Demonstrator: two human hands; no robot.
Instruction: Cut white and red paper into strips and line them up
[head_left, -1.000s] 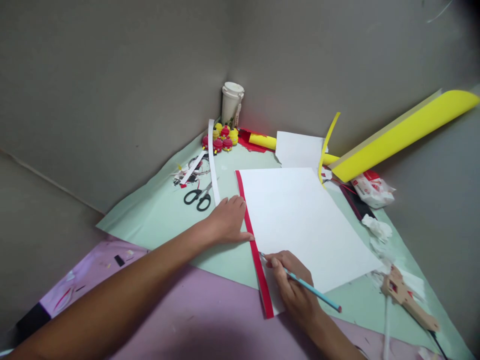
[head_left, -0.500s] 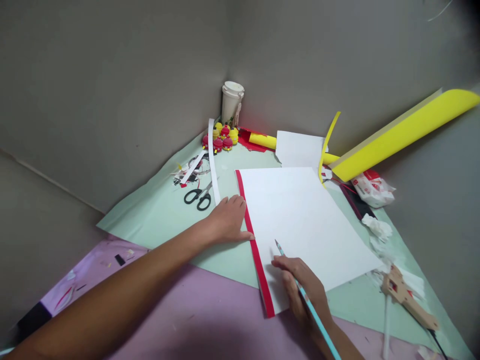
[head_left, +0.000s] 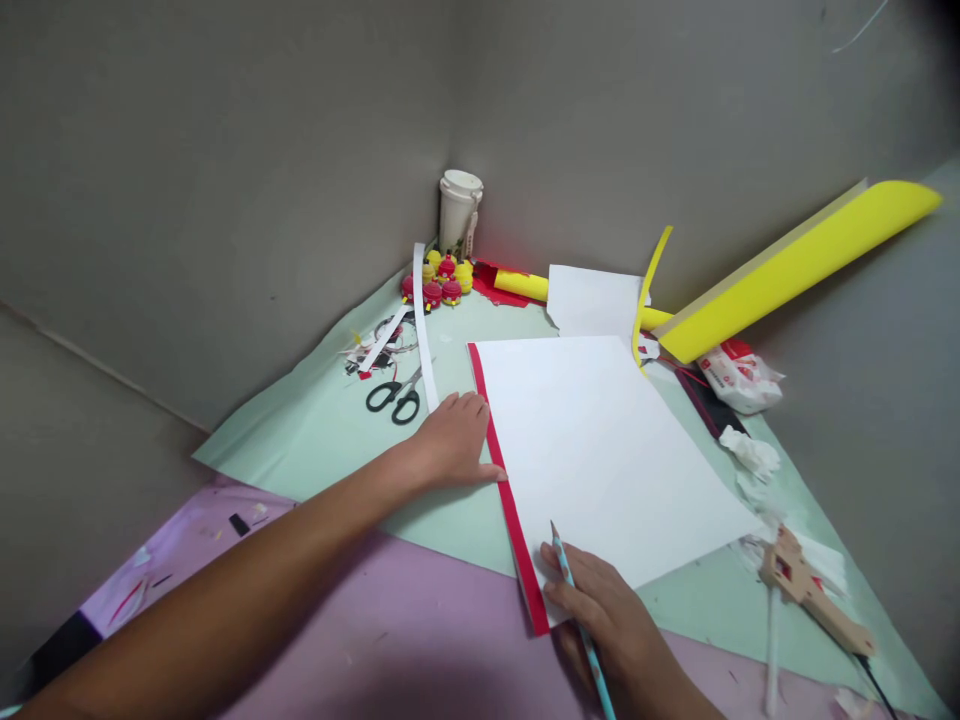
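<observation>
A large white sheet of paper (head_left: pixel 607 430) lies at an angle, with a narrow red strip (head_left: pixel 517 525) along its left edge. My left hand (head_left: pixel 454 440) rests on that edge, fingers stretched out and thumb touching the red strip. Near the sheet's lower left corner, my right hand (head_left: pixel 600 605) grips a light blue pencil (head_left: pixel 589 650). The pencil's tip points up and away from me, over the white paper. A long white paper strip (head_left: pixel 421 320) runs from the left hand's fingertips toward the back, beside black-handled scissors (head_left: pixel 405 405).
At the back stand a white lidded cup (head_left: pixel 459 210) and several red and yellow lantern-like ornaments (head_left: pixel 442 280). A yellow sheet (head_left: pixel 795 275) leans along the right wall. A glue gun (head_left: pixel 814 590) and a tissue pack (head_left: pixel 739 375) lie right. The pale green covering (head_left: pixel 322 440) overlies a purple surface.
My right hand has drawn back slightly toward me and turned, so the pencil stands steeper and its tip sits lower. My left hand keeps its place on the edge. The view has shifted slightly.
</observation>
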